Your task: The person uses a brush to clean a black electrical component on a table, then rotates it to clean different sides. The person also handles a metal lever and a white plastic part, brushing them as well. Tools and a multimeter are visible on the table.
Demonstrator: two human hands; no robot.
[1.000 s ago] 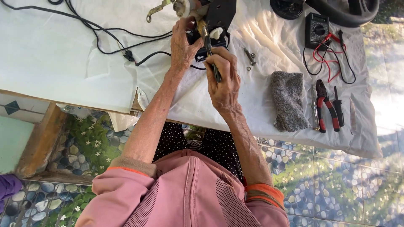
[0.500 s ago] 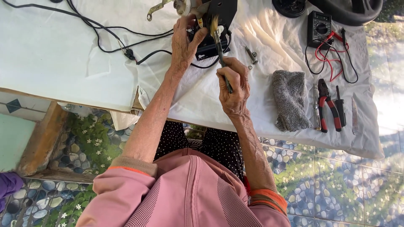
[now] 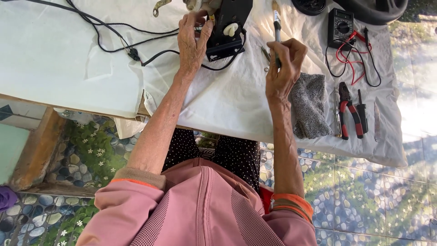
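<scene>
My left hand (image 3: 193, 42) grips the left side of a small black box-shaped device (image 3: 230, 23) with a white knob, which stands on the white-covered table (image 3: 227, 105). My right hand (image 3: 283, 68) is to the right of the device and apart from it. It holds a slim screwdriver-like tool (image 3: 276, 25) upright, tip pointing toward the table's far side. A few small metal parts (image 3: 266, 53) lie on the cloth between the device and my right hand.
A grey cloth (image 3: 309, 105) lies right of my right wrist, with red-handled pliers (image 3: 348, 114) and other slim tools beside it. A black multimeter (image 3: 340, 27) with red and black leads sits far right. Black cables (image 3: 114, 42) cross the table's left part.
My right hand has drawn the tool away from the black device and moved right. My left hand has stayed on the device.
</scene>
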